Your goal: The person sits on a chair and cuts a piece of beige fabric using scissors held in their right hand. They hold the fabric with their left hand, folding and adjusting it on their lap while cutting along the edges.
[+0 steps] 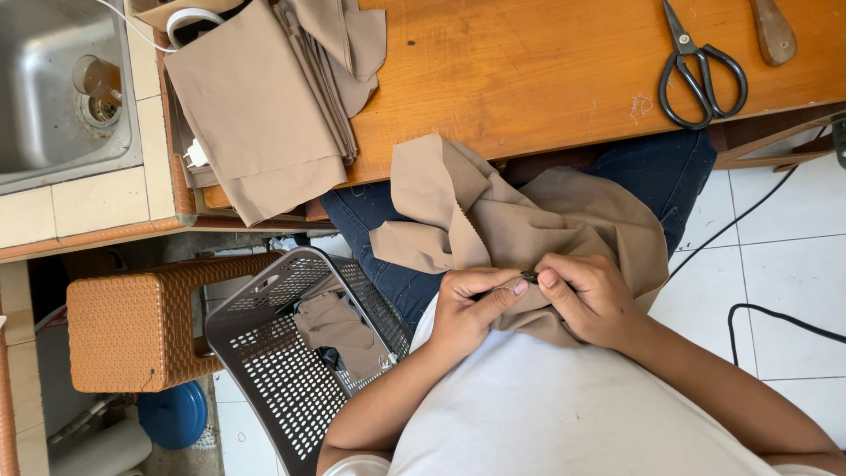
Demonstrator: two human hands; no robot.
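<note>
Apparently the step in hand is fine work along a seam of the tan fabric piece, which lies on the lap at the table's near edge. Both the left hand and right hand pinch it closed-fingered around a small dark tool; steady fingertip control seems needed.

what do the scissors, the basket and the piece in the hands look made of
Scissors: dark metal, dull sheen on the blades. Basket: grey plastic by its look, moulded with rows of holes. Tan piece pinched by left hand and right hand: matte woven cloth, creased.
</note>
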